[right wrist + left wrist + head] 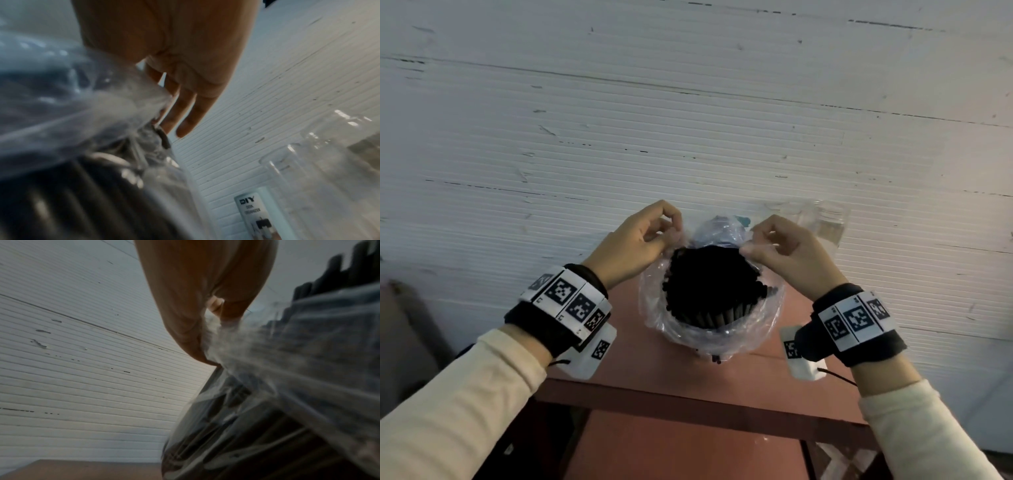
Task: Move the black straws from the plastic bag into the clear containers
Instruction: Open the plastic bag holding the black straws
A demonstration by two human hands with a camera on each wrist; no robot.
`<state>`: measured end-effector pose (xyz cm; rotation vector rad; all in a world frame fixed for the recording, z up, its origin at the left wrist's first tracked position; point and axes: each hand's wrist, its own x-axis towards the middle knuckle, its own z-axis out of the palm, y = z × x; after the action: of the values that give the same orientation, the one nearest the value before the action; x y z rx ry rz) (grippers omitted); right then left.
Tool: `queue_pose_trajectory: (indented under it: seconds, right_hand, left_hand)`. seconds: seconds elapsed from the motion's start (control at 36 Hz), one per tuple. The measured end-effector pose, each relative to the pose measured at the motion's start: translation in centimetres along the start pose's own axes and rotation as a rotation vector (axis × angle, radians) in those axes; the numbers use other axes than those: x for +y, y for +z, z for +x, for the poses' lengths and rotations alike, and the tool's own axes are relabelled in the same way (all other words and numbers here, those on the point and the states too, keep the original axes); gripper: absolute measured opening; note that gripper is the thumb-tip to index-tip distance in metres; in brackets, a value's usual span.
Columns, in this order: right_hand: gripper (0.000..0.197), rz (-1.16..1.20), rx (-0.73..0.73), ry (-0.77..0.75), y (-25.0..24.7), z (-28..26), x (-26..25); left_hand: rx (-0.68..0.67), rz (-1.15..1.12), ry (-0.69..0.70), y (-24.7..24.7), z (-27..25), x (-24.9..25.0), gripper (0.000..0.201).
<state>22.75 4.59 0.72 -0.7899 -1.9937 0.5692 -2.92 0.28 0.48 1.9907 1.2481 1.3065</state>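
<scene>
A clear plastic bag (654, 308) stands upright on the red table (688, 377), packed with a bundle of black straws (709, 284) whose ends point up through its open mouth. My left hand (633, 240) pinches the bag's rim on the left; in the left wrist view my left hand (205, 331) holds the bunched film of the bag (287, 369). My right hand (780, 250) pinches the rim on the right, also seen as right hand (164, 68) on the bag (72, 97). Clear containers (825, 219) stand behind the right hand, close by in the right wrist view as containers (318, 170).
A white ribbed wall (688, 120) rises directly behind the table. A label reading DIY (257, 216) shows on one container's lower part. The table's front bar (705, 407) crosses below the bag. A brown box (404, 342) sits at the far left.
</scene>
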Motion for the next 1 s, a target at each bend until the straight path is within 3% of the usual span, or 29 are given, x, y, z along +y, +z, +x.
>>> queue_pose_trajectory:
  seconds: [0.11, 0.25, 0.39, 0.5, 0.61, 0.75, 0.89, 1.0]
  right_hand:
    - [0.029, -0.079, -0.023, -0.051, 0.8, 0.7, -0.9]
    - [0.032, -0.157, 0.006, 0.013, 1.4, 1.7, -0.7]
    - [0.018, -0.061, -0.020, 0.139, 1.2, 1.7, 0.1]
    - [0.025, -0.032, -0.031, 0.067, 0.8, 1.1, -0.4]
    - [0.039, -0.090, -0.136, 0.022, 0.3, 0.9, -1.4]
    - [0.015, -0.151, -0.265, -0.024, 1.0, 1.5, -1.3]
    - [0.031, -0.233, -0.177, -0.016, 1.8, 2.0, 0.5]
    - [0.021, -0.151, -0.066, 0.071, 1.9, 1.8, 0.9]
  left_hand:
    - [0.017, 0.001, -0.044, 0.8, 0.0, -0.1, 0.014]
    - [0.035, 0.029, -0.060, 1.5, 0.2, 0.1, 0.018]
    - [-0.044, -0.032, -0.142, 0.9, 0.1, 0.0, 0.027]
    - [-0.118, -0.104, -0.171, 0.3, -0.4, -0.1, 0.024]
    - [-0.073, -0.005, -0.153, 0.6, -0.4, -0.3, 0.021]
    - [0.051, -0.016, -0.165, 1.3, 0.3, -0.4, 0.013]
    - [0.025, -0.077, -0.188, 1.9, 0.2, -0.9, 0.010]
    - [-0.050, -0.256, -0.259, 1.5, 0.0, -0.6, 0.020]
